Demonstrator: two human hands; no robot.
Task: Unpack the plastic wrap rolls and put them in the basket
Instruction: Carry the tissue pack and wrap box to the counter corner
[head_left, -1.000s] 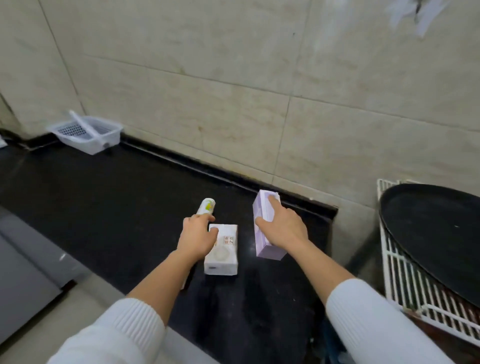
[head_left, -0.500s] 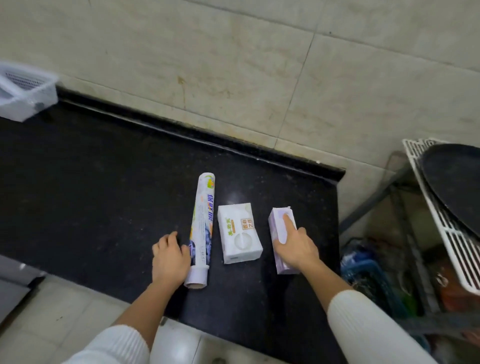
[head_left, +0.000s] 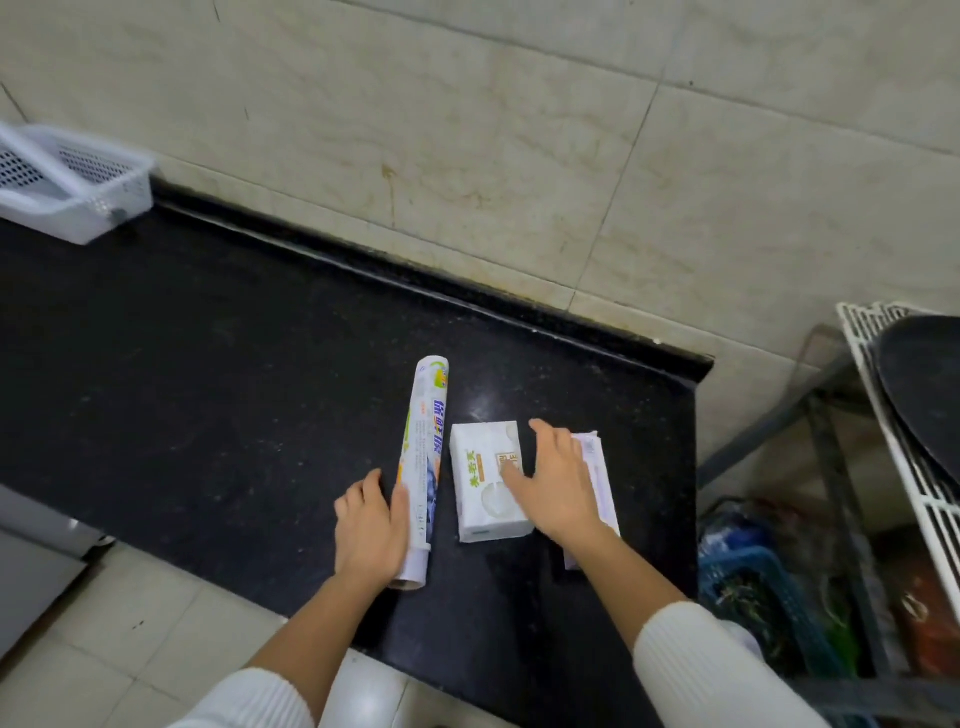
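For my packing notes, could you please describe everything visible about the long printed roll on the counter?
The roll is a long thin tube in white wrapping printed with blue characters and green and orange patches. It lies flat on the black countertop, far end towards the wall, left of the white box. The left hand rests against its near half.

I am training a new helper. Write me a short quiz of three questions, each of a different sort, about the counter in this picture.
1. True or false: the left hand rests against the long roll.
2. Which item lies between the roll and the purple box? A) white box B) basket C) tray
3. Fill in: the white basket stands at the counter's far ____ end.

Key: 1 true; 2 A, the white box; 3 left.
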